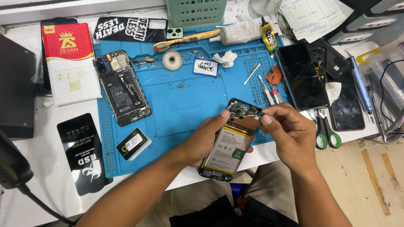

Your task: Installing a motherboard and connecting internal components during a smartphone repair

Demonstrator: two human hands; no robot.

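My left hand cups an opened phone from beneath, thumb on its top edge, while my right hand pinches thumb and forefinger on the parts at that end. Left of my fingers lies a small black box with a white label. Beyond them on the blue mat sit a second opened phone, a blue-and-white packet, and farther left a red-and-white pouch.

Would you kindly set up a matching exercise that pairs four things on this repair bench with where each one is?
Things:
1. opened phone with pale battery
2. opened phone with dark battery
3. scissors with green handles
4. roll of tape

Places:
A. near the top of the blue mat
B. right of the mat, beside the black screens
C. lying on the mat's left side
D. held in the left hand, right hand at its top end

Pairs: 1-D, 2-C, 3-B, 4-A
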